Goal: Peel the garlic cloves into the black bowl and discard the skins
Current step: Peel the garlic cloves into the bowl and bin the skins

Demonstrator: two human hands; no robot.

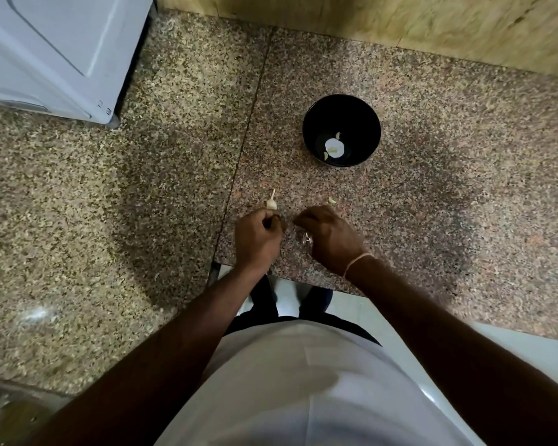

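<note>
The black bowl (pixel 313 123) stands on the granite counter beyond my hands, with two peeled garlic cloves (pixel 337 135) on its bottom. A small garlic head with a stem (pixel 271 203) lies just past the knuckles of my left hand (pixel 256 241). That hand is curled into a fist and seems to grip a clove, which is mostly hidden. My right hand (pixel 331 241) hovers close beside it with fingers bent down; what they pinch is hidden. A loose clove (pixel 332 200) lies ahead of my right hand. Bits of papery skin (pixel 307 238) lie under its thumb side.
A white appliance (pixel 55 49) stands at the back left of the counter (pixel 174 156). A wooden wall panel (pixel 400 20) runs along the back. The counter's front edge is notched right below my hands, with tiled floor (pixel 351 307) beneath.
</note>
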